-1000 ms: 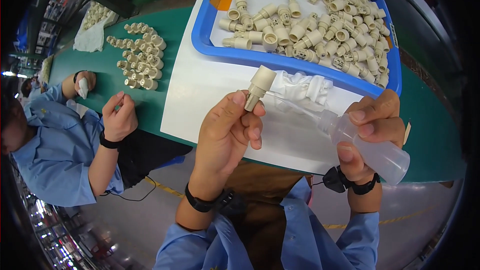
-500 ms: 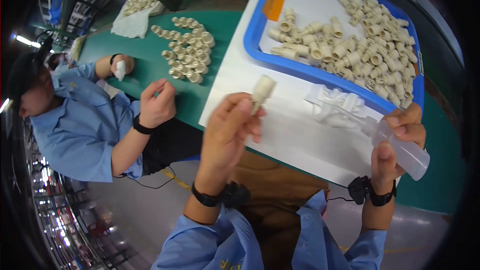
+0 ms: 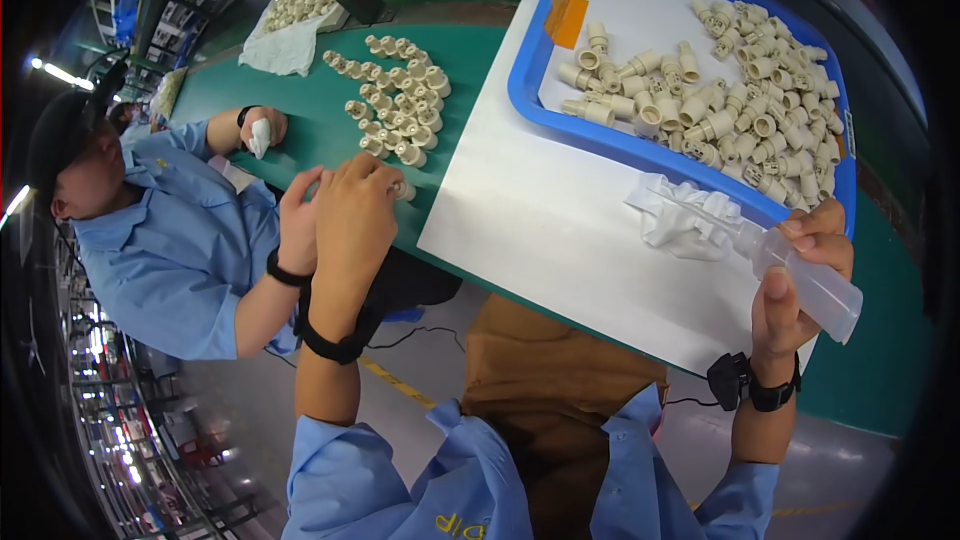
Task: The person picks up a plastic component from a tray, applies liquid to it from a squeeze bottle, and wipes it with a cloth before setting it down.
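Observation:
My left hand (image 3: pixel 357 215) is over the green table beside the co-worker, its back toward me. Its fingers are closed on a cream plastic fitting (image 3: pixel 404 191), mostly hidden, whose end shows past the fingertips. The co-worker's hand (image 3: pixel 297 225) overlaps mine closely; whether they touch I cannot tell. Just beyond stands a cluster of upright cream fittings (image 3: pixel 400 105). At the right, my right hand (image 3: pixel 805 265) grips a translucent squeeze bottle (image 3: pixel 822 292), tilted, its thin nozzle pointing over a crumpled white cloth (image 3: pixel 680 220).
A blue tray (image 3: pixel 640 136) with many loose cream fittings stands on the white sheet (image 3: pixel 540 210) at the far right. The co-worker's other hand (image 3: pixel 262 130) holds a white cloth. Farther left are another white cloth (image 3: pixel 280 50) and a heap of fittings (image 3: pixel 300 2).
My left hand has swung left with the fitting, from above the white sheet to the green table by the co-worker's hand. My right hand still holds the bottle, nearly in place.

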{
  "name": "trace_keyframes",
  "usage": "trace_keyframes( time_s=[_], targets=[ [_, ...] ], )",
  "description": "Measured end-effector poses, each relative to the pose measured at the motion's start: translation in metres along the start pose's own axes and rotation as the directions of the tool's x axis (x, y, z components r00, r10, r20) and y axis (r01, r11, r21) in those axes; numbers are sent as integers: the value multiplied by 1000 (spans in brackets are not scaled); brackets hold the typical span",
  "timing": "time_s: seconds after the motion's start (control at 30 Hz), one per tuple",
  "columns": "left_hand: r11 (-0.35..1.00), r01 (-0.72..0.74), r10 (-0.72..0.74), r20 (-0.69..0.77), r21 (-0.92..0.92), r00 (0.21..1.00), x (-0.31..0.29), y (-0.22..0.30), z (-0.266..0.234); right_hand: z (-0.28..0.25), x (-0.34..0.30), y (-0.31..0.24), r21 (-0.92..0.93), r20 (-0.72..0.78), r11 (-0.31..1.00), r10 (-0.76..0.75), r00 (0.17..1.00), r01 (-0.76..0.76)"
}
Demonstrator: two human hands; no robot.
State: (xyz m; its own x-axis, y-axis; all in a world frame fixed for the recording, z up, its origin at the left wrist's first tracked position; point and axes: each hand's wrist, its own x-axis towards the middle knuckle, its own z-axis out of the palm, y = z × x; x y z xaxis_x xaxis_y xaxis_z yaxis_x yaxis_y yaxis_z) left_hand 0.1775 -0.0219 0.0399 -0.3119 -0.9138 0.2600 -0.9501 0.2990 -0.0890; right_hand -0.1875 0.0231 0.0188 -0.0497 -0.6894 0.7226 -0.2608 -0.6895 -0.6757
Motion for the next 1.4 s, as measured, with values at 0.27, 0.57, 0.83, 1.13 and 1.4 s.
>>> trace_keyframes(
  time_s=[0.27, 0.57, 0.83, 1.13, 1.4],
  targets=[
    [946, 38, -104, -191, -321, 976, 27, 48, -14, -5, 3, -2, -45, -102, 999, -19, 995, 14],
    [942, -7, -2, -27, -336, 1000, 168, 108, 32, -13, 6, 10, -65, -235, 997, 15, 972, -31],
    [900, 134, 96, 488, -415, 868, 213, 99, 43, -14, 11, 11, -36, -218, 999, -20, 976, 12],
    [798, 233, 91, 494, -555, 865, 185, 91, 18, -16, 13, 11, -43, -216, 999, -35, 976, 27],
    [859, -30, 99, 107, -510, 989, 127, 91, 17, -14, 9, 10, -34, -198, 999, -19, 980, 12]
  ],
)
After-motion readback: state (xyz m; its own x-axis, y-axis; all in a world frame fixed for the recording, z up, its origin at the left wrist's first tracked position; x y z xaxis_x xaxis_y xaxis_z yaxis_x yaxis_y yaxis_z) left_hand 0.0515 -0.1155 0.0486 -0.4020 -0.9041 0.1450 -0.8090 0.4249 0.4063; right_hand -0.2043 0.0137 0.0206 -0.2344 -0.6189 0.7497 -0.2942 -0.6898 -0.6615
